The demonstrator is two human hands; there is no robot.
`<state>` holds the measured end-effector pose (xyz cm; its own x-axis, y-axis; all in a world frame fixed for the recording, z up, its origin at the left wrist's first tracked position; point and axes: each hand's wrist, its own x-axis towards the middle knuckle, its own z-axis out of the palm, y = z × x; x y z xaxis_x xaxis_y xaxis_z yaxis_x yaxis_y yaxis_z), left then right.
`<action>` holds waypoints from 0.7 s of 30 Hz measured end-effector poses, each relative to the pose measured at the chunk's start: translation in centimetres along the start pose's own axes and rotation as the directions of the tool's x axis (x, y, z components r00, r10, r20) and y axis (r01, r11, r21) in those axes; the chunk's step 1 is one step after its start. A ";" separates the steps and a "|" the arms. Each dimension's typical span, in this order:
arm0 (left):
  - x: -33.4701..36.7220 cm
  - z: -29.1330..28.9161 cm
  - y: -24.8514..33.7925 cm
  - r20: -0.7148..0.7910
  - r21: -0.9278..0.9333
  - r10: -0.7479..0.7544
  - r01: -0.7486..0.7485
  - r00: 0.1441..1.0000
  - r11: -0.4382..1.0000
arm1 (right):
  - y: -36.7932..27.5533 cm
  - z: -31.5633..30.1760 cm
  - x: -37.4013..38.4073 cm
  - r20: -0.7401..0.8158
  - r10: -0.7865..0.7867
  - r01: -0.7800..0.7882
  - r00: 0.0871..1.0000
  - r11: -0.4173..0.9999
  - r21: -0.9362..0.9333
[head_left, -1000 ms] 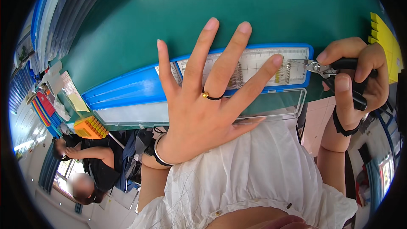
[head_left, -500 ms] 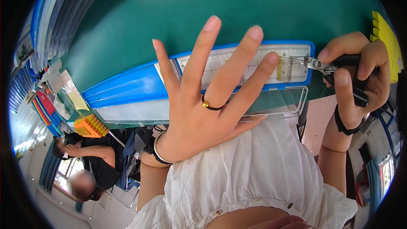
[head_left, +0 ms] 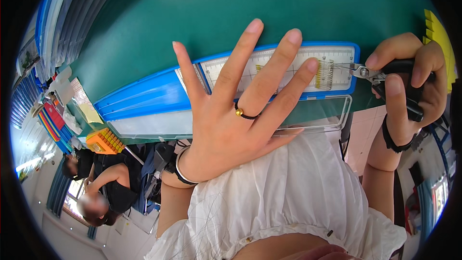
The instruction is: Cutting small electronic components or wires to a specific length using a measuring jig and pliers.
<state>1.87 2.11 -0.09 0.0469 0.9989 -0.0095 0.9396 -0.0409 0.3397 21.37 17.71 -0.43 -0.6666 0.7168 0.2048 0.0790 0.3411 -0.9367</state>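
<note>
Likely light, springy coil [head_left: 325,75] by near edge of table [head_left: 207,5], best end-gripped; left hand [head_left: 228,125] splayed, right hand [head_left: 432,91] clasping pliers [head_left: 366,73].

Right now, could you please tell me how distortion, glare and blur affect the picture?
Head view: black corners frame the picture and the blue case looks bowed; head view: the window at lower left glares white; head view: the left hand looks fairly sharp, but a co-worker's head is blurred.

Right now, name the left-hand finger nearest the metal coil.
On the left hand, the index finger: its tip is beside the coil; the thumb and other fingers end farther off.
</note>
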 end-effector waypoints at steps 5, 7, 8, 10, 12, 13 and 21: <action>0.2 -0.1 0.0 0.023 0.001 -0.017 0.017 1.000 1.000 | 0.0 0.4 0.0 0.009 0.003 -0.002 1.000 1.000 -0.015; 0.2 0.0 -0.1 0.019 0.009 -0.018 0.018 1.000 1.000 | 0.0 0.3 0.1 0.009 0.006 -0.006 1.000 1.000 -0.016; 0.2 0.1 -0.1 0.012 0.017 -0.019 0.018 1.000 1.000 | 0.0 0.1 0.1 0.014 0.000 0.000 1.000 0.999 -0.036; 0.2 0.1 -0.1 0.009 0.018 -0.019 0.019 1.000 1.000 | 0.1 -0.1 0.2 0.022 -0.005 0.006 1.000 0.999 -0.052; 0.2 0.1 -0.2 0.005 0.018 -0.018 0.018 1.000 1.000 | 0.1 -0.1 0.2 0.025 -0.020 0.022 0.999 0.998 -0.065; 0.2 0.1 -0.2 0.007 0.018 -0.015 0.015 1.000 1.000 | 0.1 -0.1 0.2 0.025 -0.020 0.021 0.999 0.998 -0.065; 0.1 0.1 -0.3 0.009 0.008 -0.010 0.010 1.000 1.000 | 0.4 -1.2 -0.8 0.068 0.037 -0.028 0.997 0.991 -0.128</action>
<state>1.66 2.26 -0.33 0.0407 0.9989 -0.0212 0.9428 -0.0314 0.3320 22.84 18.04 -0.60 -0.7120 0.6859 0.1502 0.1918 0.3958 -0.8981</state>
